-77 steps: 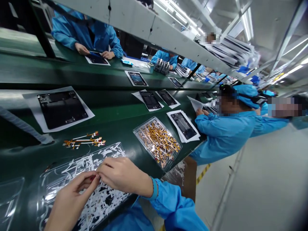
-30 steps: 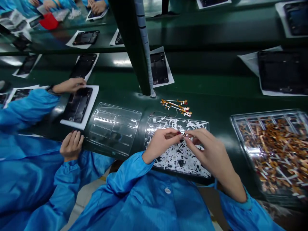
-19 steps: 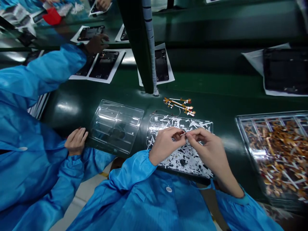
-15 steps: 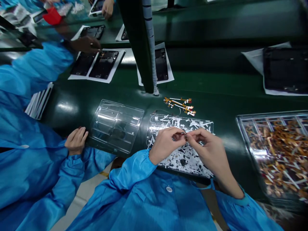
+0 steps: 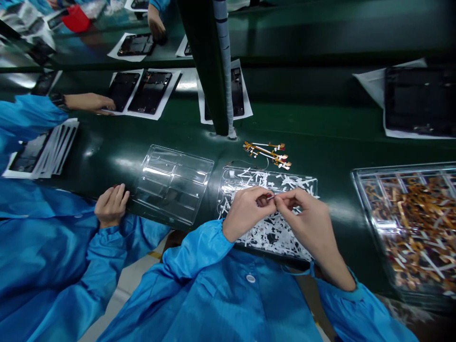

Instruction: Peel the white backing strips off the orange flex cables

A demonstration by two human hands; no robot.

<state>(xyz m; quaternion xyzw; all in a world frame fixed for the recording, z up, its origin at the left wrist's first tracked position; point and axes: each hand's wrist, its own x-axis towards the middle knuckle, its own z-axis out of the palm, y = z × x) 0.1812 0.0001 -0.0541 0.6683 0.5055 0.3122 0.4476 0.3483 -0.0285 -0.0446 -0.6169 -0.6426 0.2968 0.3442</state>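
Note:
My left hand (image 5: 247, 213) is closed in a pinch over the tray of white scraps, around a small thin part (image 5: 270, 197) that looks dark with a pale edge. My right hand (image 5: 308, 221) pinches at the same spot, its thumb and fingertips meeting those of the left. The fingers hide most of the part, so its kind does not show. Beneath both hands lies a clear plastic tray (image 5: 315, 183) holding many white strips (image 5: 265, 237). Just beyond it, several orange-brown flex cables (image 5: 269, 154) with white strips rest on the green bench.
A clear tray (image 5: 356, 183) heaped with flex cables (image 5: 416, 223) stands at right. Left of my hands lies another clear tray (image 5: 174, 185). A dark post (image 5: 206, 71) rises ahead. Black device panels (image 5: 151, 92) lie on white sheets. A co-worker's hand (image 5: 112, 206) is at left.
My hands stay pinched together, with the small part turned slightly between the fingertips. The co-worker's far arm has drawn back left and down, uncovering a stack of white sheets.

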